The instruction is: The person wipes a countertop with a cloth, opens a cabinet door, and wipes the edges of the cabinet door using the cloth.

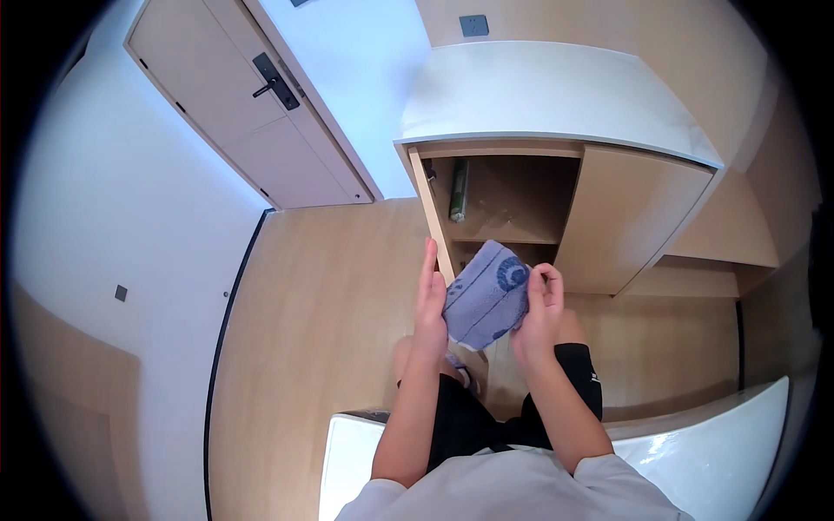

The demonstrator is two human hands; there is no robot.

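A folded blue-grey cloth (pixel 488 297) with a darker round pattern is held up between my two hands, in front of the cabinet. My left hand (pixel 430 295) is upright along the cloth's left edge, its fingers extended and near the open cabinet door (pixel 429 204). At the cloth's right edge my right hand (pixel 543 304) pinches it with bent fingers. Part of the cabinet's lower compartment is hidden behind the cloth.
The cabinet (pixel 643 217) has a white top (pixel 547 91) and a shelf holding a green and clear roll (pixel 459 191). A closed door (pixel 252 95) stands at the upper left. Behind me is a white glossy surface (pixel 704 451).
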